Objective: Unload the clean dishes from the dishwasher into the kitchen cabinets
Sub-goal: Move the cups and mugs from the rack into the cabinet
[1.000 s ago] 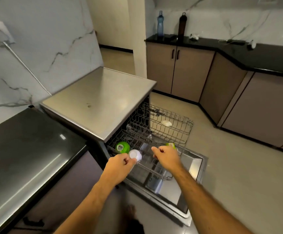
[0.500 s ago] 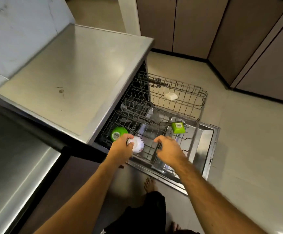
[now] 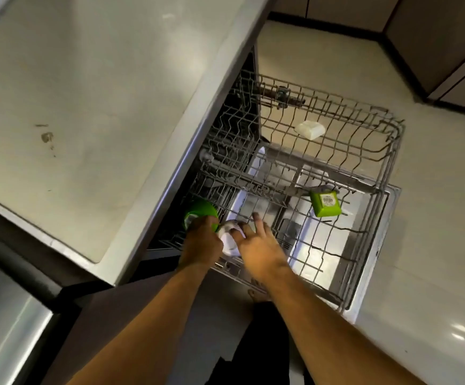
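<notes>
A small white cup (image 3: 228, 243) sits at the near left of the pulled-out lower rack (image 3: 336, 255) of the dishwasher. My left hand (image 3: 202, 244) grips the cup from the left. My right hand (image 3: 257, 245) meets it from the right, thumb on the cup and two fingers stretched out over the rack wires. A round green bowl (image 3: 199, 211) lies just behind my left hand, partly hidden by it. Further right in the same rack is a square green container (image 3: 325, 203) with a barcode label. A small white square dish (image 3: 309, 130) rests in the upper rack (image 3: 392, 129).
The dishwasher's steel top (image 3: 87, 107) overhangs the racks on the left. Its open door (image 3: 375, 276) lies flat below the lower rack. Tiled floor (image 3: 433, 218) spreads to the right, with brown cabinet fronts (image 3: 447, 37) at the far right.
The view has tilted down and closer to the racks. My right hand moved left and now touches the white cup that my left hand was holding.
</notes>
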